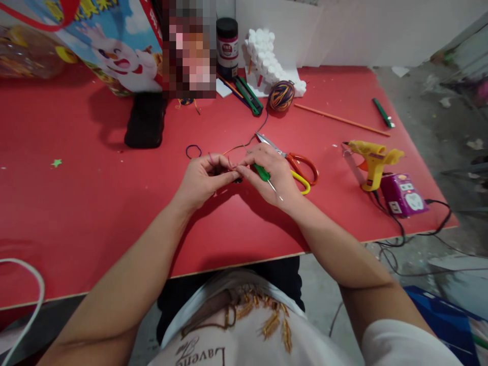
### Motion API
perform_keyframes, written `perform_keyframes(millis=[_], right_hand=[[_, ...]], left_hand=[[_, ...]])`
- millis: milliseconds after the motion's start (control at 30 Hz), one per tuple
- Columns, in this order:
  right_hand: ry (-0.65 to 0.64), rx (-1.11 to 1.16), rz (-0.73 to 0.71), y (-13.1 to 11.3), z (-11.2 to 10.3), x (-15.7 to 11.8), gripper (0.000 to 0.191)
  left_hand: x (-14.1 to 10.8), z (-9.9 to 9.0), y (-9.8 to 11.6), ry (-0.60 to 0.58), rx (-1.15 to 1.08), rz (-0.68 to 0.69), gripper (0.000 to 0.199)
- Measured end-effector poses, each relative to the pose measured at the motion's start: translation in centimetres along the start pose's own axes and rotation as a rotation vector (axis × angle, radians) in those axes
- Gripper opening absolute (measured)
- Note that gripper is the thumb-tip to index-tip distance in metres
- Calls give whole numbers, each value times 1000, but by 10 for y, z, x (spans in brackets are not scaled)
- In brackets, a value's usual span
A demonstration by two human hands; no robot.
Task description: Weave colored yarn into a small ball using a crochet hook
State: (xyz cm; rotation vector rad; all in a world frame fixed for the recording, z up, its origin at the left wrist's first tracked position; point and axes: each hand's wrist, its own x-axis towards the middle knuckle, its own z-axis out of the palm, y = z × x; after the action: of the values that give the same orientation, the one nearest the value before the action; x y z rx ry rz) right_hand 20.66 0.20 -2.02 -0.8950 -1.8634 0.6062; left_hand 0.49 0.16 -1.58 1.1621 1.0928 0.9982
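My left hand (pixel 206 179) and my right hand (pixel 271 170) meet fingertip to fingertip above the table. Pinched between the left thumb and fingers is a small dark yarn piece (pixel 238 180), mostly hidden; the right fingertips touch it as well. A green-handled crochet hook (pixel 263 173) is tucked in my right hand, its metal shaft pointing back toward the wrist. A multicoloured yarn strand (pixel 244 146) runs from the fingers to a yarn ball (pixel 281 96). Scissors with orange and yellow handles (pixel 305 170) lie partly behind my right hand. Beyond the left fingers sits a dark blue loop (pixel 193 151).
On the red table (pixel 95 218) stand a yellow glue gun (pixel 371 160) and a purple box (pixel 404 194) with cables at right. Further back are a green cutter (pixel 249 96), an orange stick (pixel 343 120), a black phone (pixel 145 121), a dark jar (pixel 227 48) and a white bumpy model (pixel 267 56).
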Motion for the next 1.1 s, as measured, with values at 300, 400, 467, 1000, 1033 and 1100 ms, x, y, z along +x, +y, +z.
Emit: perform_keyframes(millis=[300, 400, 467, 1000, 1033, 1100], right_hand=[[-50, 76, -132, -2, -3, 2, 12], [-85, 96, -149, -3, -7, 3, 12], [-50, 132, -107, -5, -10, 5, 13], [-34, 580, 372, -12, 9, 2, 19], [-20, 565, 353, -12, 11, 1, 17], [0, 576, 336, -13, 13, 0, 16]], left_hand=[[5, -3, -2, 13, -235, 72, 34], [4, -4, -1, -10, -220, 119, 31], [2, -3, 0, -29, -206, 152, 28], [-10, 9, 4, 196, 220, 543, 19], [-11, 10, 5, 234, 285, 578, 22], [-13, 11, 5, 273, 422, 670, 23]])
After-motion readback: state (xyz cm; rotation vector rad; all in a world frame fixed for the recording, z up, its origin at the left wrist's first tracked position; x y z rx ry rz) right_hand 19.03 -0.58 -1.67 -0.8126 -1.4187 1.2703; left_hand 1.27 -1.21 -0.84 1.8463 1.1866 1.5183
